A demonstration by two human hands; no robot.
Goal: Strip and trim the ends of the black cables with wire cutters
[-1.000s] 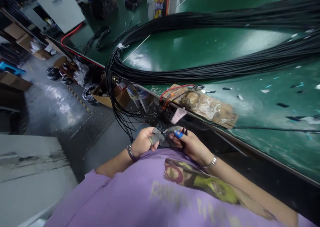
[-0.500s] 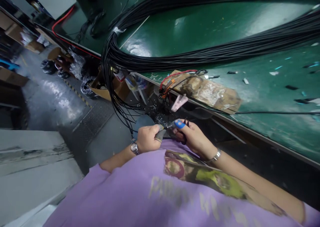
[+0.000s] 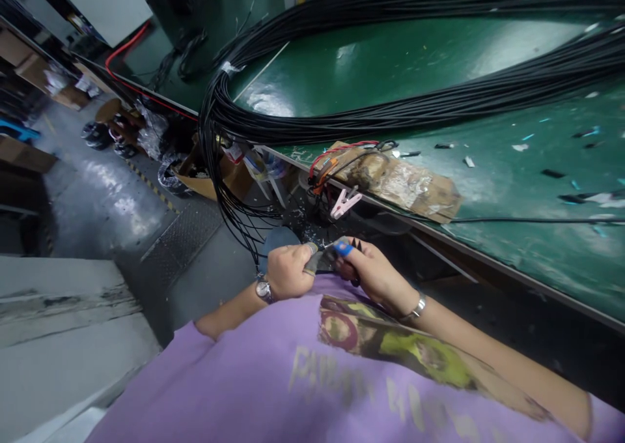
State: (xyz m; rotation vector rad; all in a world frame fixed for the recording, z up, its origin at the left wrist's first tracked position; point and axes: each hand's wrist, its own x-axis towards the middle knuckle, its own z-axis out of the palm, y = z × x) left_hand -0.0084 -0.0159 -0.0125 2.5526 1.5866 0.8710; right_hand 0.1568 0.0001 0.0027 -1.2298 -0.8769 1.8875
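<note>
Close to my chest, my left hand (image 3: 288, 270) is closed, its grey-taped fingertips pinching the end of a thin black wire (image 3: 318, 271). My right hand (image 3: 368, 270) is closed too, with a blue-taped finger, and grips a small tool with dark handles (image 3: 354, 251) that meets the wire end between the two hands. Both hands work just below the edge of the green table (image 3: 488, 176). A thick bundle of black cables (image 3: 342, 127) lies across the table and drops over its left edge towards my hands.
A worn cardboard pad (image 3: 410, 185) with red and orange wires (image 3: 332, 159) sits at the table edge, a pink clip (image 3: 344, 202) hanging below it. Small wire scraps dot the table on the right. Boxes and cable coils (image 3: 122, 137) stand on the grey floor to the left.
The view shifted slightly. My hands stayed together at the wire end, with the left wrist turning so the watch now shows.
</note>
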